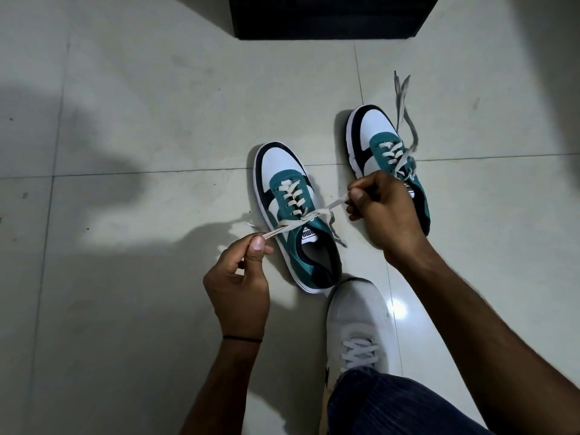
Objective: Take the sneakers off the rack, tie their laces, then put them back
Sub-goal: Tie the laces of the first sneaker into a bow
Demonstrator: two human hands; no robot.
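Note:
Two teal, white and black sneakers stand on the tiled floor. The left sneaker (292, 208) is in the middle, toe pointing away. Its white laces (314, 215) are crossed over the tongue and pulled taut to both sides. My left hand (241, 277) pinches one lace end at the lower left of the shoe. My right hand (383, 208) pinches the other end at the right, covering part of the right sneaker (376, 133). That shoe's laces (405, 120) lie loose and untied, trailing past its toe.
A dark rack or cabinet base (326, 17) stands at the top of the view, beyond the shoes. My own foot in a white sneaker (357, 321) and a dark trouser leg (392, 406) are at the bottom, just behind the left sneaker's heel. Pale floor tiles (157, 120) spread to the left.

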